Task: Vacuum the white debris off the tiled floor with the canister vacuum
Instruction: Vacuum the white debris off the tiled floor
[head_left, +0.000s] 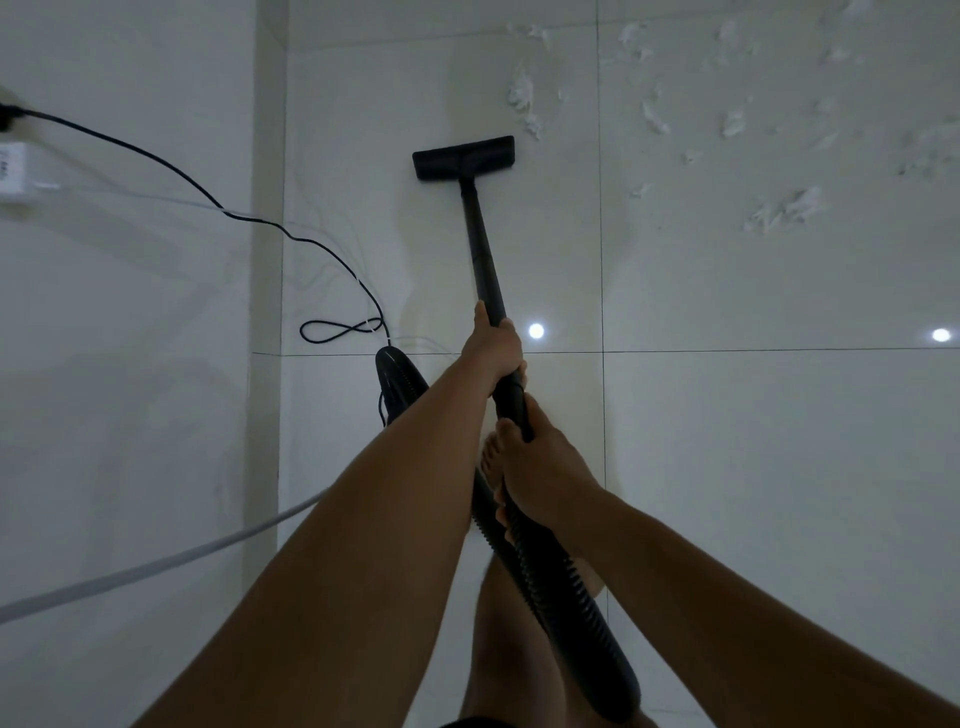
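I wrap my left hand (493, 347) and right hand (535, 470) around the wand (485, 249), steering its floor head (464, 157) toward white debris (522, 96) just beyond.

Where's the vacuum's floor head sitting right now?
In the head view, the floor head rests on the tiled floor upper centre, just left of a grout line, with the nearest white debris just beyond its right end.
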